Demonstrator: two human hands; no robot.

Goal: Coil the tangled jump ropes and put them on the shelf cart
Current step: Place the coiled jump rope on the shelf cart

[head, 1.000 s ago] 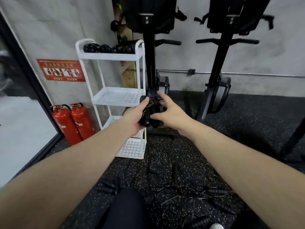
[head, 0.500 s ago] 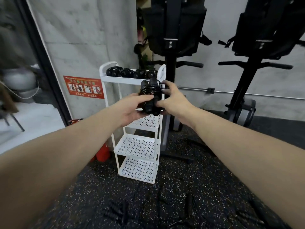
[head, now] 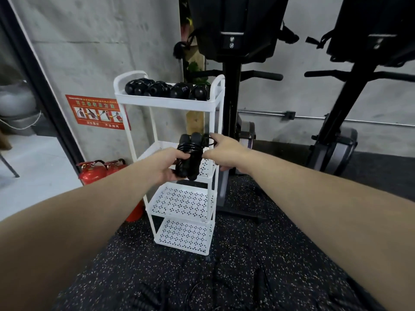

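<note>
White shelf cart (head: 167, 104) stands vs. the wall; top tray already has approx. four coiled ropes (head: 167, 89) in a row, lower shelves look bare. More tangled ropes (head: 202, 286) lie loose on the floor in front, so a good part is left. Coiled jump rope (head: 188, 157) is held just in front of the 2nd shelf, not yet down. Left hand (head: 166, 163) grips the bundle; right hand (head: 224, 149) touches it w/ fingers mostly straight, pinch unclear.
</note>
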